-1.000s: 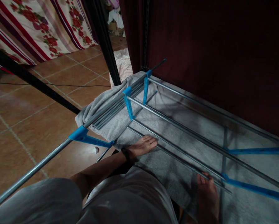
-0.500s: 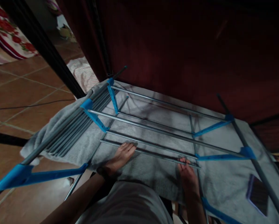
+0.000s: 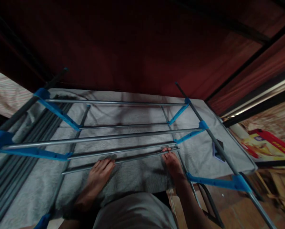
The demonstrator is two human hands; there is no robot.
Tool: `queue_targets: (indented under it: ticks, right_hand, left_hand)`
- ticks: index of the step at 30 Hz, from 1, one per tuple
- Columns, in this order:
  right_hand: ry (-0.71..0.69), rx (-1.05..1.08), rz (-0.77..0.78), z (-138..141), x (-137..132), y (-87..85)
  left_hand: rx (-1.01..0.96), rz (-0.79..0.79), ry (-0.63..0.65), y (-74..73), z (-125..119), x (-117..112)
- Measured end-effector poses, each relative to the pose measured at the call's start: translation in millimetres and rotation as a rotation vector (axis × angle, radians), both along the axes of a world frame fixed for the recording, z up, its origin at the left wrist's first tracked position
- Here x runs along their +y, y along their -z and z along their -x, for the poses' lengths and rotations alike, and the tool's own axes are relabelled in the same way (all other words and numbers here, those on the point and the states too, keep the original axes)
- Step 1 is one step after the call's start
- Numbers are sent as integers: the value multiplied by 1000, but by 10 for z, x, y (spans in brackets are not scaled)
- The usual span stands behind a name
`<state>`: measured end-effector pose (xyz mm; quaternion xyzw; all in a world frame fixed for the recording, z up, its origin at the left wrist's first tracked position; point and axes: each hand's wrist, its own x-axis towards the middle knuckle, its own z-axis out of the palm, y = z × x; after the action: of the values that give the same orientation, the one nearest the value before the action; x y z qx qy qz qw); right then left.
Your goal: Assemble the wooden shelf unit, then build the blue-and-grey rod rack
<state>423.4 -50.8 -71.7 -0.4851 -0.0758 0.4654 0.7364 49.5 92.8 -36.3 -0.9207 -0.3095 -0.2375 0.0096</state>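
A loose grey metal tube (image 3: 132,158) lies across in front of me, a little above or on the grey blanket. My left hand (image 3: 101,170) is wrapped over its left half, palm down. Near its right end, the fingers of my right hand (image 3: 171,160) close round the same tube from below. Just beyond stands a rack frame of metal tubes joined by blue plastic brackets (image 3: 192,136). One of its cross tubes (image 3: 123,149) runs close behind the tube in my hands.
Several loose tubes (image 3: 25,165) lie bundled on the blanket (image 3: 142,181) at left. A phone (image 3: 218,151) rests by the right upright. Dark red fabric (image 3: 132,47) hangs behind. A red and yellow box (image 3: 266,144) sits at far right, and a blue bracket (image 3: 218,183) juts out near my right forearm.
My view has swung to the right, bringing the box into sight and shifting the rack leftward in the picture. Both hands keep their hold on the tube.
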Motion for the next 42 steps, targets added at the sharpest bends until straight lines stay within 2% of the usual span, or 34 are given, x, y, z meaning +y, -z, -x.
queue_targets:
  ticks: [6,10,15,21,31,37,42]
  right_hand:
    - [26,103,-80,109,41,-204]
    - [30,119,-94,134,55,-272]
    - [35,126,-97,123,63,-288]
    - [25,135,-116,142,86,-345]
    - [46,189,-158,119,74,-349]
    - [19,200,-169,112,63,-327]
    - [11,180,-137,135,75,-328]
  left_hand:
    - [-4,-41,21,-43,-44,33]
    - [-33,-34,33,-28,-51,36]
    - [-54,-50,45,-4,-49,34]
    - [-45,24,52,11,-34,47]
    - [-45,-18,99,-17,-55,54]
    - [-62,10,71,-33,-76,47]
    - [-77,-8,26,58,-16,38]
